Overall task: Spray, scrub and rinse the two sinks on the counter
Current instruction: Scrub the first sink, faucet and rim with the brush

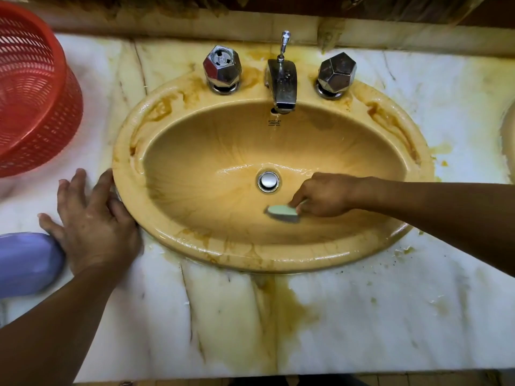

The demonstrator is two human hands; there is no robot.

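A tan oval sink (172, 240) with rusty brown stains sits in the white marble counter (362, 316). My right hand (323, 195) grips a pale green scrub brush (281, 211) and holds it against the wet basin floor, just right of the chrome drain plug (268, 180). My left hand (92, 221) rests flat on the counter with straight fingers touching the sink's left rim. A thin stream of water falls from the chrome faucet (282, 82). The edge of a second sink (508, 140) shows at the far right.
Two faceted chrome tap knobs (222, 66) (336, 72) flank the faucet. A red plastic basket (30, 90) stands at the back left. A purple object (25, 263) lies by my left wrist. Brown stains run down the counter below the sink.
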